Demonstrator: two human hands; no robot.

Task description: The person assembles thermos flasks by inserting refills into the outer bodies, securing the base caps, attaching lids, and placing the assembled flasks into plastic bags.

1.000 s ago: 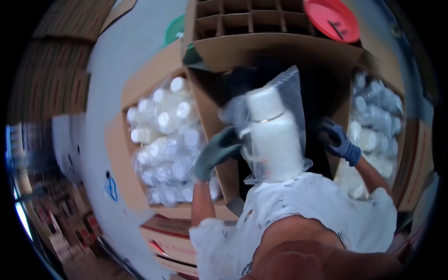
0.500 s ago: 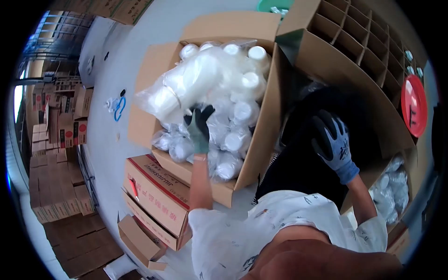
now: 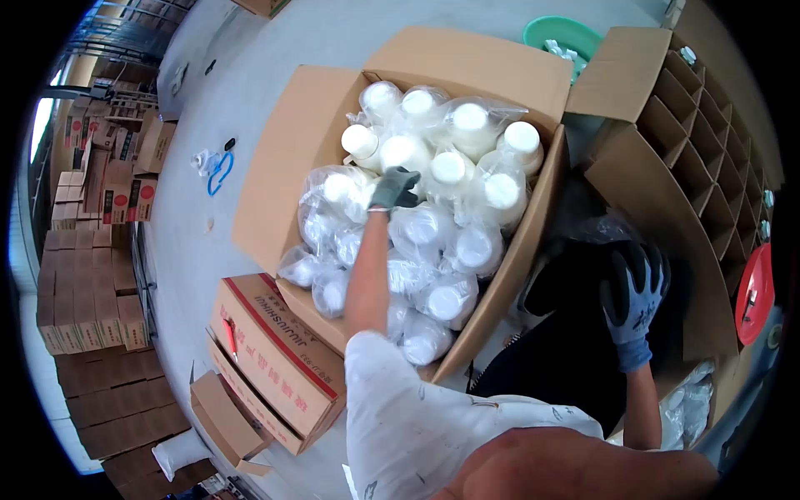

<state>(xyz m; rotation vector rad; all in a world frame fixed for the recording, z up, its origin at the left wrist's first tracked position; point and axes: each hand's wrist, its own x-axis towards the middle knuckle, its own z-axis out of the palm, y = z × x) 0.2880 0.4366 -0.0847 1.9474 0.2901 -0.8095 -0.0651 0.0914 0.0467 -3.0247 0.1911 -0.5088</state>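
My left hand (image 3: 395, 190), in a dark grey-green glove, reaches over the large open cardboard box (image 3: 287, 158). Its fingers are bent and partly apart against the wrapped bottles, with no clear grip on one. Nearest to it is a white bottle (image 3: 406, 153), standing upright with its round top facing me. Several more white bottles in clear plastic bags fill the box, among them a bagged bottle (image 3: 449, 168) just right of the hand. My right hand (image 3: 637, 292), in a grey and black glove, rests with fingers spread on my dark-clothed leg and holds nothing.
A divided carton (image 3: 667, 200) stands at right, beside a red basin (image 3: 754, 296). A green basin (image 3: 562, 35) sits behind the box. A printed carton (image 3: 279, 354) with a red-handled tool (image 3: 229, 337) lies at lower left. Stacked cartons (image 3: 87, 287) line the far left.
The bagged bottles that lay tilted across the top now stand upright among the others. My left hand has turned its fingers to the right; my right hand stays on my leg. The camera view has shifted.
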